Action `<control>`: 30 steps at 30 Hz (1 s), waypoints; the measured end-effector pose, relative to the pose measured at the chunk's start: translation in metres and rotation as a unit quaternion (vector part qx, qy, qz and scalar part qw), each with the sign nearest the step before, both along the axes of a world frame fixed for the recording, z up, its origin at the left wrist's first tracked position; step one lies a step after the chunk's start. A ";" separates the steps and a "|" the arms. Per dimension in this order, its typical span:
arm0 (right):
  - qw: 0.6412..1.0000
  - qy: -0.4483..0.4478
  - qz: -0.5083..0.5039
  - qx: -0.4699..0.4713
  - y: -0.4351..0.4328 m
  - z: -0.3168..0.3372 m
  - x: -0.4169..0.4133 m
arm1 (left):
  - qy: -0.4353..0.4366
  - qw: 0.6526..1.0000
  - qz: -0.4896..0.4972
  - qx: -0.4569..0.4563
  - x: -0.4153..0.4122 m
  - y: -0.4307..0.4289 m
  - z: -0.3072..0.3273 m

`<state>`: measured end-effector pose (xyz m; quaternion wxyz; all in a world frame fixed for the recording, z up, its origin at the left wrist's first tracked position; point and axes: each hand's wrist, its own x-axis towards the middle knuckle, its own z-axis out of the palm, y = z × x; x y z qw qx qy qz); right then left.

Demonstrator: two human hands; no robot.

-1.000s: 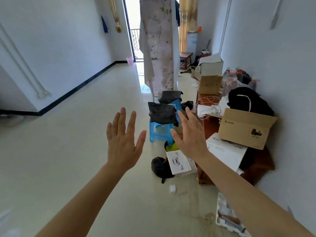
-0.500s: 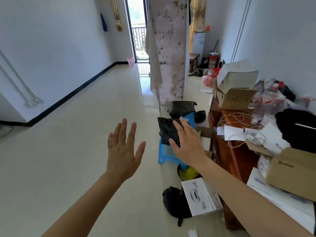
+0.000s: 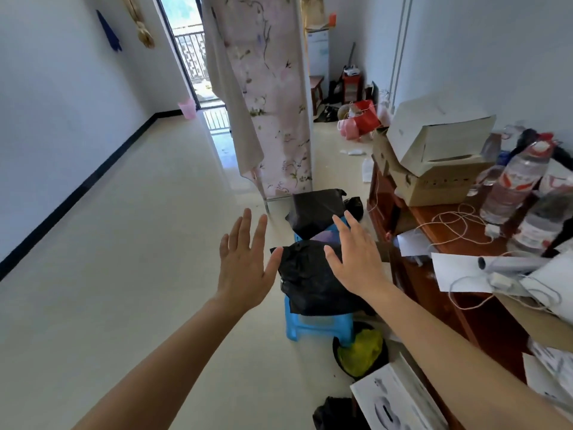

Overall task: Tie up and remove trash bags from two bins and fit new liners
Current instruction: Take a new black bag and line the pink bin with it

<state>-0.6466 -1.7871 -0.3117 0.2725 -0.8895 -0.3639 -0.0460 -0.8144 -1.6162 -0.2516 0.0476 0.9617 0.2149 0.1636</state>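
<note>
1. Since half a second ago the blue stool (image 3: 310, 328) and its load have come much nearer and sit larger in view, and both of my hands have closed on the front black bag (image 3: 310, 283).
2. Earlier my left hand (image 3: 245, 265) was well off to the side of that bag. Now its thumb tip sits at the bag's left corner, though I cannot tell whether it touches.
3. My right hand (image 3: 356, 265) was over the bag before and is over its upper right part now. Contact there is also unclear.
4. Both hands are apart, one on each side of the bag, with fingers straight and spread, holding nothing.
5. Two bags sit on the stool: the front one, crumpled, and a rear black bag (image 3: 316, 209) behind it.
6. A dark bin (image 3: 338, 358) with yellow-green material inside stands on the floor just beside the stool's near right leg. A pink bin (image 3: 187, 108) stands far off by the doorway.
7. Another black bag (image 3: 335, 414) lies on the floor at the bottom edge, beside a white box (image 3: 400, 401) with a printed picture.
8. On the bench (image 3: 483, 311) to my right, water bottles (image 3: 511, 184) carry red-and-white labels that I cannot read.
9. Stacked boxes (image 3: 434, 156) show no lettering I can read, and the brown box's printed logo, seen earlier, no longer shows.
</note>
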 end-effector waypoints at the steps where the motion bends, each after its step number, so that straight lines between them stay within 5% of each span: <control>1: 1.000 0.006 -0.006 -0.006 0.011 -0.002 0.015 | 0.009 1.000 -0.010 -0.002 0.018 0.015 -0.002; 15: 0.967 0.137 -0.154 -0.148 0.108 -0.094 0.182 | 0.154 0.978 -0.136 -0.036 0.270 0.200 -0.124; 22: 0.898 0.248 -0.301 -0.205 0.119 -0.163 0.211 | 0.270 0.927 -0.249 -0.072 0.401 0.220 -0.229; 30: 0.862 0.344 -0.294 -0.230 0.146 -0.298 0.215 | 0.329 0.867 -0.366 -0.080 0.444 0.202 -0.364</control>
